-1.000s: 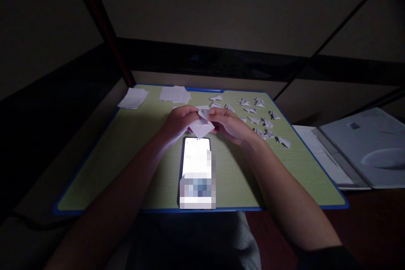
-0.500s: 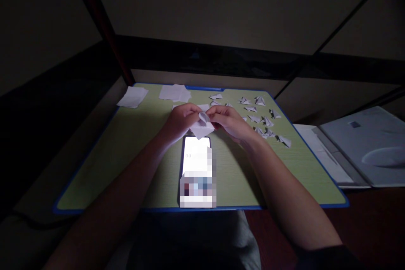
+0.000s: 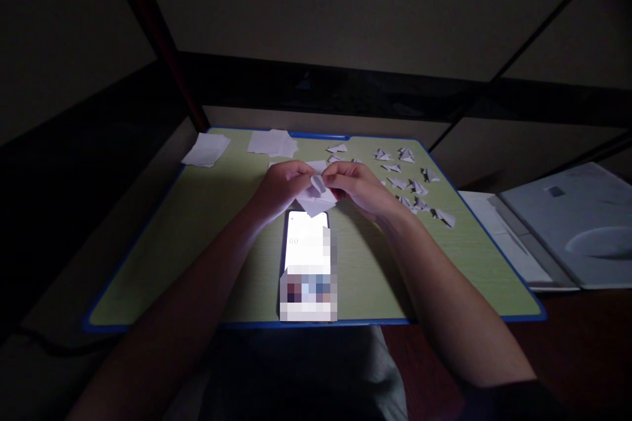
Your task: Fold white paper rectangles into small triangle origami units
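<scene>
My left hand point(image 3: 280, 185) and my right hand point(image 3: 356, 187) meet over the middle of a green board with a blue rim point(image 3: 197, 223). Both pinch one small white piece of paper point(image 3: 316, 197), partly folded, its lower corner hanging just above a lit phone point(image 3: 306, 250) that lies flat on the board. Fingers of both hands are closed on the paper's top edge.
Several small folded white paper pieces point(image 3: 409, 187) lie scattered at the board's right. Flat white sheets sit at the far left corner point(image 3: 206, 148) and far middle point(image 3: 271, 143). A grey folder or book point(image 3: 577, 230) lies to the right. The room is dark.
Both hands have shifted slightly away from me with the paper, and the fingers have worked its top fold. Nothing was let go.
</scene>
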